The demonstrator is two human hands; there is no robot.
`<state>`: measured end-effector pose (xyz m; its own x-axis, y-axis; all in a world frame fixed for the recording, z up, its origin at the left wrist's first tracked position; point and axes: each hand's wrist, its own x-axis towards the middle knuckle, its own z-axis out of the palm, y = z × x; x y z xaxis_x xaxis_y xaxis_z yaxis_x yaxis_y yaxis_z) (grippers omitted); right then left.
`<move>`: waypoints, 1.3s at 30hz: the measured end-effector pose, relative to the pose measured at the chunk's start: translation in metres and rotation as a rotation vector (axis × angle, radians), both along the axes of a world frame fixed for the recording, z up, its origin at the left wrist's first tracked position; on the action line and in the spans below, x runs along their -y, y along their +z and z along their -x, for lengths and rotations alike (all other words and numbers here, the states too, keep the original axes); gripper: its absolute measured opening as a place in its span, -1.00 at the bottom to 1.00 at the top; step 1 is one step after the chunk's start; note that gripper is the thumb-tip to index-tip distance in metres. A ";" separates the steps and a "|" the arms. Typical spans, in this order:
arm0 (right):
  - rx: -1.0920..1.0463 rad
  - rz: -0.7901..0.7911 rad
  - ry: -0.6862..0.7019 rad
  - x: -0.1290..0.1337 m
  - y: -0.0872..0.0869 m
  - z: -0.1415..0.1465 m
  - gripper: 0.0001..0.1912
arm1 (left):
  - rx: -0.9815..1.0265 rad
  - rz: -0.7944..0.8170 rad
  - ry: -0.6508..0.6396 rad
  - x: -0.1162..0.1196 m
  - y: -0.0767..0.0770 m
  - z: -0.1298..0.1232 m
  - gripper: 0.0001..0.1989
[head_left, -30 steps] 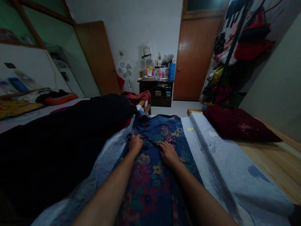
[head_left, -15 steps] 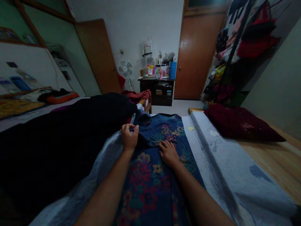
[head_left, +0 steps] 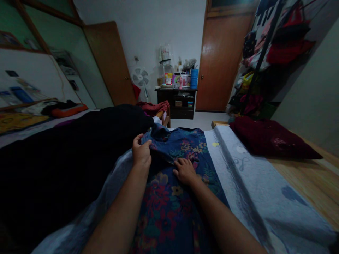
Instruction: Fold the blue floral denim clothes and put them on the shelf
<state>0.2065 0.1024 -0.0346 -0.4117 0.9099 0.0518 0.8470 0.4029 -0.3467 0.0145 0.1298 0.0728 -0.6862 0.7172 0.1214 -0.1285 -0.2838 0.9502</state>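
A dark blue floral garment (head_left: 164, 215) lies spread lengthwise on the pale bedsheet (head_left: 246, 169) in front of me. One sleeve of it is folded across the far part, its cuff toward the left. My left hand (head_left: 141, 151) is closed on that cuff, thumb on the near side and fingers around the edge. Lying on the garment's middle, at the folded sleeve's lower edge, my right hand (head_left: 185, 170) rests palm down with its fingers stretched out.
Dark cloth (head_left: 79, 151) heaps up along the left. A maroon cushion (head_left: 272, 139) sits at the right on a wooden surface (head_left: 304, 176). Beyond the bed stand a black cabinet (head_left: 176, 104) and a white fan (head_left: 141, 78). Bags and clothes hang at the far right.
My left hand has moved slightly left and now grips the cuff, drawing the sleeve outward. The right hand has slid a little left along the cloth.
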 end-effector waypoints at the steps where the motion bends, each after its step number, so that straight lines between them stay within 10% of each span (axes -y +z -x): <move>1: 0.016 0.008 -0.005 0.001 -0.002 0.002 -0.40 | 0.051 0.007 -0.063 0.000 0.003 -0.002 -0.52; 10: -0.109 0.149 0.014 0.002 0.003 0.005 -0.37 | -0.241 -0.053 -0.244 0.027 0.019 -0.033 -0.75; 16: -1.025 0.346 -0.125 0.005 0.018 -0.025 -0.49 | -0.841 -0.163 -0.412 0.064 0.015 -0.069 -0.85; 22: -1.687 0.742 -0.271 0.037 0.039 -0.066 -0.30 | -1.099 -0.274 -0.922 0.115 -0.022 -0.098 -0.69; 25: -1.703 0.793 -0.294 0.052 0.040 -0.076 -0.45 | -0.917 -0.170 -1.008 0.130 -0.051 -0.096 -0.71; 31: -1.722 0.721 -0.415 0.066 0.033 -0.081 -0.83 | -0.251 0.395 -0.488 0.099 -0.095 -0.072 -0.75; 39: -1.808 0.800 -0.419 0.091 0.052 -0.089 -0.71 | 0.484 0.458 -0.470 0.051 -0.087 -0.075 -0.45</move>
